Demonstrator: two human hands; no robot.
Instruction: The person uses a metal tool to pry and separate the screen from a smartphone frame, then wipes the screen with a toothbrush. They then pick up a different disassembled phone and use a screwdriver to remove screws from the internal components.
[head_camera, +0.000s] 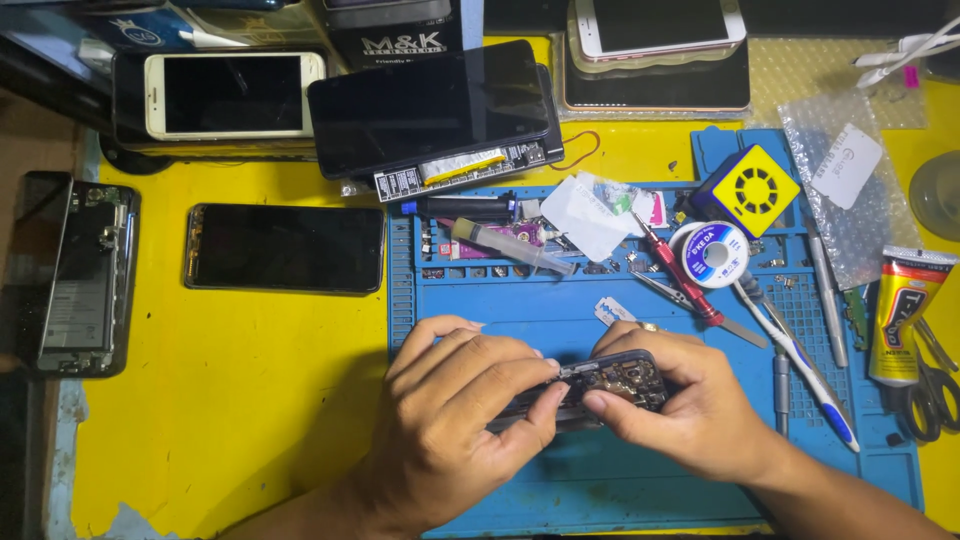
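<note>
Opened black phone frame with exposed circuit board (600, 385), gripped in both hands above the blue silicone work mat (560, 320).

Left hand (450, 420) and right hand (680, 410): fingers clenched on the frame's two ends. On the mat: clear plastic syringe (510, 245), red-handled screwdriver (680, 270), white solder-wire spool (712, 253). Black glass-fronted phone (285, 248) flat on the yellow table (250, 380).

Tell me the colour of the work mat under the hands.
Blue; the work mat shows plainly in the head view, lying on a yellow table.
</note>
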